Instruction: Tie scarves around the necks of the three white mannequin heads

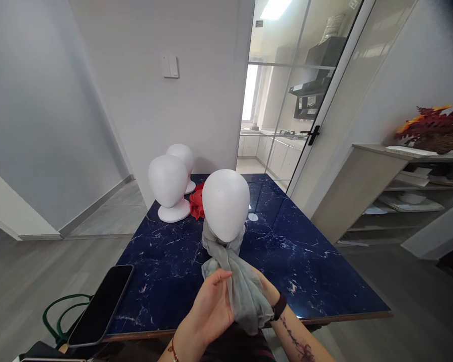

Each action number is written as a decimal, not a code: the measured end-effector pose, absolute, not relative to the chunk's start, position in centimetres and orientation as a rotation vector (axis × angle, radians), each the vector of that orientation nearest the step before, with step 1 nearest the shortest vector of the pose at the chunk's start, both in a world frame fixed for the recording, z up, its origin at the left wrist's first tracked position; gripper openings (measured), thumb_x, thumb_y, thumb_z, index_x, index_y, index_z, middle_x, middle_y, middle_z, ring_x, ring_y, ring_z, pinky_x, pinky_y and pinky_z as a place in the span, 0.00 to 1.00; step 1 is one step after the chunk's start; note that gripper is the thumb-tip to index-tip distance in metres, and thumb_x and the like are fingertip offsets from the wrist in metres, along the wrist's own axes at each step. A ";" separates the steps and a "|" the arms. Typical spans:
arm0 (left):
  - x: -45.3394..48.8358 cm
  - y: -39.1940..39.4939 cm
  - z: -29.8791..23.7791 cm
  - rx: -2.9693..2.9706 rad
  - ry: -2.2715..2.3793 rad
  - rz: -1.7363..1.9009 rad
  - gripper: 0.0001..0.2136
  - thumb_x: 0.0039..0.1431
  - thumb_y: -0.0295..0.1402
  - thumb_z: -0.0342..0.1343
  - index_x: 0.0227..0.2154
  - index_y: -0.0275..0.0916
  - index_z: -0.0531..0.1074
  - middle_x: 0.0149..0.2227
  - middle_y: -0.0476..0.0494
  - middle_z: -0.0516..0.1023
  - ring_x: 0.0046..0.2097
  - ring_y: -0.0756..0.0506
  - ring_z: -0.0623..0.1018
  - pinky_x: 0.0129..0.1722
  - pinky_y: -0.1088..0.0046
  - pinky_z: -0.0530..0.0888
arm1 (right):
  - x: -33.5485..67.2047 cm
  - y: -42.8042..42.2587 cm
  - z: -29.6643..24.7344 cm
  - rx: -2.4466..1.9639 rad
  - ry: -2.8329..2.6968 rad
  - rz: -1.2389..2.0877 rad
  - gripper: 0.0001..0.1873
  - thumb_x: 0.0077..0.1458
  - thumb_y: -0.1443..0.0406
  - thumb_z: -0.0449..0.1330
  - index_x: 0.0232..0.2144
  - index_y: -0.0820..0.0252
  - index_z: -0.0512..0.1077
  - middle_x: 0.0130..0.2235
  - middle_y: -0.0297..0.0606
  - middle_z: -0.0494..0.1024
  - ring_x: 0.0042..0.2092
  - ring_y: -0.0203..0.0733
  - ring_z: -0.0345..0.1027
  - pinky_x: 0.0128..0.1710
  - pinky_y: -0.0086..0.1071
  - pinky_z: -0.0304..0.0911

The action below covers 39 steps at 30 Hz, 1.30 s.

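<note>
A white foam mannequin head (226, 203) stands upright on the table in front of me. Around its neck goes a thin grey scarf (245, 294), crossed at the front, with its loose end hanging towards me over the table edge. My left hand (215, 304) is closed on the scarf from the left, thumb on top of the cloth and fingers partly behind it. My right hand (264, 286) holds the scarf from behind on the right; the fabric covers most of its fingers.
Two more white foam heads (168, 181) (181, 157) stand at the table's back left, beside red cloth (197, 202). A phone (103, 304) lies at the left edge of the dark blue marbled table (158, 281). A glass door (279, 100) and a shelf unit (381, 186) are beyond.
</note>
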<state>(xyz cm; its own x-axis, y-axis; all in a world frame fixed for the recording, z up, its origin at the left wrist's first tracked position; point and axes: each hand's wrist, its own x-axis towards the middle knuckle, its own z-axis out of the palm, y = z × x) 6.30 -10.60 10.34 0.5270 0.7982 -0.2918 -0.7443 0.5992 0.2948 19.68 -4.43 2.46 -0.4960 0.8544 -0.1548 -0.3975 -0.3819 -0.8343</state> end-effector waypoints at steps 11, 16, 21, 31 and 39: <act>7.0 -13.2 7.7 0.564 0.785 0.845 0.16 0.57 0.37 0.53 0.45 0.33 0.74 0.46 0.36 0.77 0.51 0.39 0.73 0.51 0.63 0.67 | 18.8 -2.8 4.6 -0.715 -0.666 2.364 0.12 0.53 0.58 0.57 0.31 0.61 0.73 0.35 0.40 0.79 0.43 0.43 0.71 0.51 0.38 0.63; 3.3 -13.0 8.1 0.973 1.030 0.778 0.20 0.55 0.48 0.53 0.40 0.37 0.77 0.47 0.39 0.77 0.52 0.38 0.71 0.56 0.62 0.63 | 18.3 -1.7 4.3 -0.567 -0.629 2.505 0.19 0.58 0.55 0.51 0.42 0.64 0.70 0.43 0.45 0.77 0.47 0.42 0.70 0.51 0.39 0.63; 0.4 -10.6 5.5 0.901 1.252 1.064 0.24 0.47 0.55 0.57 0.31 0.35 0.77 0.39 0.36 0.79 0.45 0.37 0.75 0.46 0.61 0.71 | 18.6 -1.9 5.0 -0.565 -0.615 2.540 0.22 0.60 0.53 0.48 0.44 0.64 0.70 0.45 0.45 0.77 0.46 0.42 0.71 0.49 0.38 0.64; 2.5 -6.7 6.7 0.792 0.847 0.931 0.22 0.42 0.33 0.68 0.42 0.33 0.73 0.40 0.36 0.78 0.42 0.42 0.77 0.45 0.67 0.70 | 18.7 -2.0 4.7 -0.616 -0.538 2.593 0.24 0.59 0.52 0.49 0.39 0.68 0.72 0.36 0.44 0.80 0.35 0.42 0.74 0.41 0.36 0.67; 2.6 -5.3 6.2 0.915 0.907 0.857 0.15 0.37 0.27 0.68 0.33 0.32 0.76 0.30 0.42 0.79 0.33 0.46 0.76 0.40 0.70 0.70 | 20.0 -1.8 5.6 -0.922 -0.777 2.450 0.23 0.57 0.51 0.53 0.38 0.68 0.72 0.27 0.41 0.79 0.24 0.37 0.71 0.27 0.29 0.67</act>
